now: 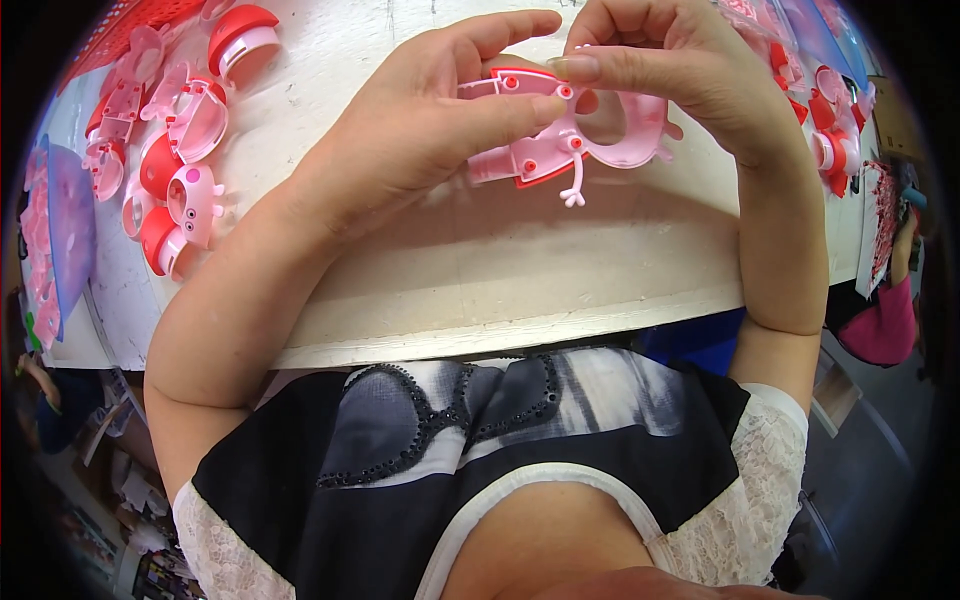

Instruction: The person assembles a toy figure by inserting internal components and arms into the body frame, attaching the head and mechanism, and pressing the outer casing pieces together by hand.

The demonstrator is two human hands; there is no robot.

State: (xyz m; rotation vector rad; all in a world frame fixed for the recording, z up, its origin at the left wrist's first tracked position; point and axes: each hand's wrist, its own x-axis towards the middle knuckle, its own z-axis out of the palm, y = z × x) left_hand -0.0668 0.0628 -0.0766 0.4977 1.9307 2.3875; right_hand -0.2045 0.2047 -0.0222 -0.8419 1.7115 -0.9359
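Observation:
Above the table, my left hand is closed round a pink plastic toy shell with red edging, its thumb pressed on the inner face. Red-tipped posts and a round opening show on that inner side. A thin pale pink toy arm with a small splayed hand sticks out at the shell's near side. My right hand pinches thumb and finger together at the shell's far edge. Tiny pale tips of a small piece show over that thumb; most of it is hidden.
Several pink and red toy parts lie at the left, by a red basket and a blue-rimmed container. More parts lie at the right. The white table's front edge runs before me. Another person's sleeve shows far right.

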